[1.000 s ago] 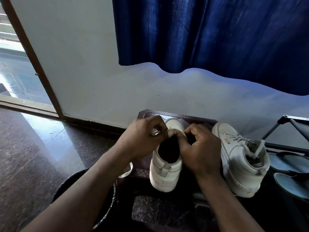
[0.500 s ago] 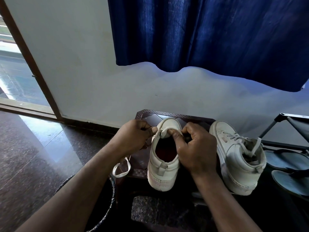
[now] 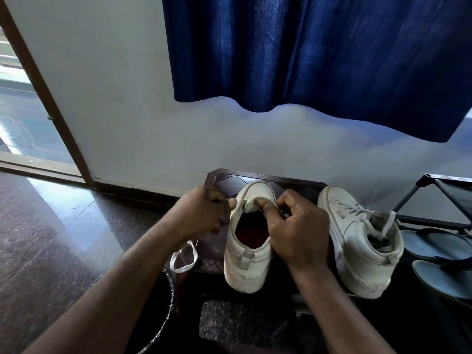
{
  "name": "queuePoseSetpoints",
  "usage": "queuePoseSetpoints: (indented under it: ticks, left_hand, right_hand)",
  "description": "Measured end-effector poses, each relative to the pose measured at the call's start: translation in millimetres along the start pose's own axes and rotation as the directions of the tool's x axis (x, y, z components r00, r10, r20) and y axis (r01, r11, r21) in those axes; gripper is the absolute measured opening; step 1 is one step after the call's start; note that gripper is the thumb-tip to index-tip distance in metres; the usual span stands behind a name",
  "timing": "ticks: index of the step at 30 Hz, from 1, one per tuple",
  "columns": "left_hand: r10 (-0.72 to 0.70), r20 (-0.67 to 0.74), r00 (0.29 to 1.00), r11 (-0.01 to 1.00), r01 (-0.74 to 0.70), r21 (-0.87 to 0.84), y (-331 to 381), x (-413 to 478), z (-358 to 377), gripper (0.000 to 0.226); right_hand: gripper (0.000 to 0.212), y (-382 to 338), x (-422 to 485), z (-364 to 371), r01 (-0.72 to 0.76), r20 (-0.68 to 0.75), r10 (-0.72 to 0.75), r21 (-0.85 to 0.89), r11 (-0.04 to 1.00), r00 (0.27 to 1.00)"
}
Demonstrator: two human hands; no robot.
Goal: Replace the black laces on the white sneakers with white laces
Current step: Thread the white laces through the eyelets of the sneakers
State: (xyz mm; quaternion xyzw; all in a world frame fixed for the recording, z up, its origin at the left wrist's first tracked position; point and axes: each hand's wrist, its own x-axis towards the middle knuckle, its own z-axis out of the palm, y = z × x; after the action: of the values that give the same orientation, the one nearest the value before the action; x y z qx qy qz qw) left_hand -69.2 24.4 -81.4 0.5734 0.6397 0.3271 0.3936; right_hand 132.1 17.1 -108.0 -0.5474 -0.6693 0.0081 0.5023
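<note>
Sneakers come first: the left sneaker (image 3: 245, 264) and the right sneaker (image 3: 362, 251), both white, stand side by side on a dark patterned stand (image 3: 227, 183), heels toward the camera.

Above them a large blue curtain (image 3: 319, 54) hangs in front of the pale wall (image 3: 122, 98). A glossy dark stone floor (image 3: 51, 238) spreads on the left up to a brown door frame (image 3: 46, 98). A black metal rack (image 3: 434, 182) and two dark sandals (image 3: 439, 246) are just beside the right sneaker, which is laced with a pale lace. A dark round basket (image 3: 166, 302) sits low under the left forearm.

Both hands cover the eyelets of the left sneaker, so the lacing there is hidden. The right hand (image 3: 298, 233) grips its right side with curled fingers, and the thumb presses on the tongue (image 3: 251, 204). The left hand (image 3: 201, 213) pinches the white lace (image 3: 184, 259) at the sneaker's left edge; a loop of it hangs under the wrist.
</note>
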Motion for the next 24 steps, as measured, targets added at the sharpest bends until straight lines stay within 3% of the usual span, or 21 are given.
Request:
queuePoseSetpoints:
  ticks: [4,9,12,14,17,19,24]
  left_hand:
    - [0.048,-0.028,0.998,0.999,-0.048,0.008,1,-3,0,0.034]
    - [0.120,0.082,0.989,0.987,-0.110,-0.121,0,-8,-4,0.041]
    - [0.121,0.085,0.989,0.986,-0.110,-0.128,1,-12,-3,0.038]
    - [0.111,0.057,0.992,0.985,-0.102,-0.135,1,-12,-4,0.036]
    - [0.111,0.063,0.992,0.988,-0.104,-0.113,2,-17,-11,0.032]
    - [0.118,0.064,0.991,0.986,-0.109,-0.126,6,-24,-14,0.025]
    - [0.084,0.000,0.996,0.925,-0.078,-0.372,32,-37,-22,0.006]
  right_hand:
    - [0.037,5,1,0,-0.046,0.041,0.044,0.027,0.999,0.998]
    - [0.051,1,1,-9,-0.148,0.109,0.153,-0.047,0.988,0.982]
    - [0.071,-1,4,-18,-0.217,0.232,0.238,-0.111,0.970,0.943]
    - [0.076,1,8,-24,-0.242,0.360,0.243,-0.047,0.969,0.901]
    - [0.057,4,15,-40,-0.313,0.527,0.232,0.067,0.948,0.817]
    - [0.042,5,18,-54,-0.374,0.565,0.254,0.105,0.921,0.785]
    - [0.028,-8,28,-86,-0.354,0.540,0.254,0.088,0.931,0.802]
